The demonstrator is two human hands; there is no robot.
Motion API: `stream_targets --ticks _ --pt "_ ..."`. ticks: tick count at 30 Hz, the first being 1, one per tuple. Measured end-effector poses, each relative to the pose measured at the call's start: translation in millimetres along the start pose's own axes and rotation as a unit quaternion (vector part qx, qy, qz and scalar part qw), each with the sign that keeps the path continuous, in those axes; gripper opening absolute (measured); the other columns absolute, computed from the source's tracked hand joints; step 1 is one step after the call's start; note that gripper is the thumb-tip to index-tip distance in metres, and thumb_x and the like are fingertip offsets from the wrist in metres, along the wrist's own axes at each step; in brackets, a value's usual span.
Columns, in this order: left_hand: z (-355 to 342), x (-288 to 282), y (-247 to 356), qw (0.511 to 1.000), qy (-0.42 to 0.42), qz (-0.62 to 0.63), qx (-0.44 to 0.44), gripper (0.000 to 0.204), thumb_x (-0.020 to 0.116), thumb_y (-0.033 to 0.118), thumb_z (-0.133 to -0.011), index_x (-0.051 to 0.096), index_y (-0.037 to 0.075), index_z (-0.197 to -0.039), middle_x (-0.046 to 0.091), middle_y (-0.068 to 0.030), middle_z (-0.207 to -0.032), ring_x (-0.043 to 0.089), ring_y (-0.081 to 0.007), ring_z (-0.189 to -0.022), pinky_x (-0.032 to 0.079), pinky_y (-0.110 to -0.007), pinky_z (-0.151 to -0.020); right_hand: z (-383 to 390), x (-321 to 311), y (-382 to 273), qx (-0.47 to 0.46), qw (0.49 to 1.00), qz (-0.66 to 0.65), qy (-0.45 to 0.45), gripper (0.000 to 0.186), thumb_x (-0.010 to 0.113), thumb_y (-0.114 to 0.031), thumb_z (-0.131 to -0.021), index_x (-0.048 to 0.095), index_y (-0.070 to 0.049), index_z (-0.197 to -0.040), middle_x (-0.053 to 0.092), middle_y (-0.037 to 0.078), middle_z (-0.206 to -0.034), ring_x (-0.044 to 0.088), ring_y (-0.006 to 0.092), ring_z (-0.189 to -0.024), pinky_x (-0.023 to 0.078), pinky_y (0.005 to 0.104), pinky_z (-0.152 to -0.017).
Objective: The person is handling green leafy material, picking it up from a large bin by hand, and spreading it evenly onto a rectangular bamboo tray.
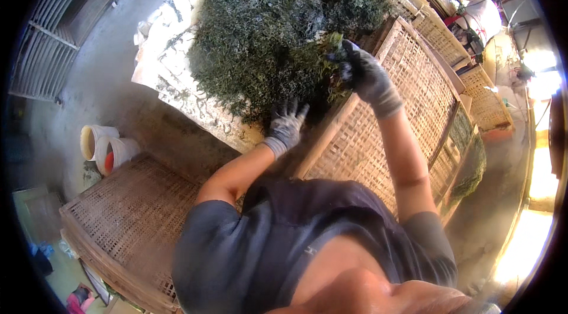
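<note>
Covering much of a pale sheet (171,36), a big heap of dark green leafy material (254,36) lies in front of the person. The gloved left hand (286,127) is at its near edge, fingers spread apart. At the heap's right side, the gloved right hand (370,77) meets a lighter green clump (332,56); whether the fingers close on it, I cannot tell. Beside the heap slants a woven tray (384,142); farther left stand two whitish buckets (123,151).
</note>
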State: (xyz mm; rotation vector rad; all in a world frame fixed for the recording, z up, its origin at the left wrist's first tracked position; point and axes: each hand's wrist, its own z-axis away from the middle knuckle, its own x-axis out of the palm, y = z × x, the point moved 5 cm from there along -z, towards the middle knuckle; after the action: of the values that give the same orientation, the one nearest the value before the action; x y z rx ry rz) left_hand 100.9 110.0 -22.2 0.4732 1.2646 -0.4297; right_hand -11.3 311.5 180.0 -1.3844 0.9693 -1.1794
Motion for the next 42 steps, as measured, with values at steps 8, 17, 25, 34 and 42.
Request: stream_targets --ticks 8,17,25,34,42 --pt "-125 7 0 0.986 -0.011 0.164 -0.009 0.062 0.057 0.016 -0.099 0.044 0.027 -0.159 0.016 -0.014 -0.174 0.025 -0.0433 -0.156 0.033 -0.067 -0.116 12 1 -110 -0.272 0.807 0.524 -0.034 0.043 0.064 0.003 -0.1 0.059 0.007 -0.143 0.07 0.019 -0.136 0.068 0.0288 -0.123 0.053 0.0392 -0.108" --pt "-142 -106 -49 0.948 0.093 0.303 0.026 0.049 0.078 0.014 -0.078 0.071 0.011 -0.127 0.069 -0.0183 -0.13 0.065 -0.0348 -0.123 0.053 -0.044 -0.105 29 -36 -68 -0.27 0.89 0.365 0.032 0.037 0.067 -0.003 -0.1 0.066 -0.001 -0.138 0.072 0.017 -0.133 0.069 0.0265 -0.12 0.053 0.0364 -0.108" --pt "-95 -223 -72 0.874 0.177 0.444 0.083 0.038 0.076 0.012 -0.08 0.072 0.005 -0.117 0.076 -0.0116 -0.106 0.072 -0.0248 -0.097 0.059 -0.037 -0.092 21 -26 -28 -0.188 0.969 0.157 0.005 0.04 0.068 -0.005 -0.098 0.065 -0.001 -0.138 0.071 0.016 -0.134 0.067 0.0297 -0.122 0.052 0.0381 -0.112" --pt "-99 -282 -81 0.844 0.1 0.525 0.035 0.08 0.077 0.046 -0.089 0.053 0.001 -0.151 0.061 -0.0201 -0.148 0.058 -0.028 -0.137 0.043 -0.038 -0.116 21 51 8 -0.103 0.992 -0.034 -0.065 0.07 0.07 -0.003 -0.088 0.048 0.003 -0.154 0.048 0.016 -0.161 0.045 0.0245 -0.148 0.034 0.0393 -0.126" --pt "-54 -246 -94 0.803 0.173 0.57 0.032 0.05 0.072 0.019 -0.1 0.059 0.001 -0.144 0.067 -0.0087 -0.133 0.063 -0.0188 -0.12 0.051 -0.032 -0.105 20 53 5 -0.178 0.968 0.172 -0.037 0.051 0.073 -0.006 -0.086 0.063 -0.006 -0.136 0.068 0.009 -0.122 0.066 0.0213 -0.105 0.057 0.0351 -0.095"
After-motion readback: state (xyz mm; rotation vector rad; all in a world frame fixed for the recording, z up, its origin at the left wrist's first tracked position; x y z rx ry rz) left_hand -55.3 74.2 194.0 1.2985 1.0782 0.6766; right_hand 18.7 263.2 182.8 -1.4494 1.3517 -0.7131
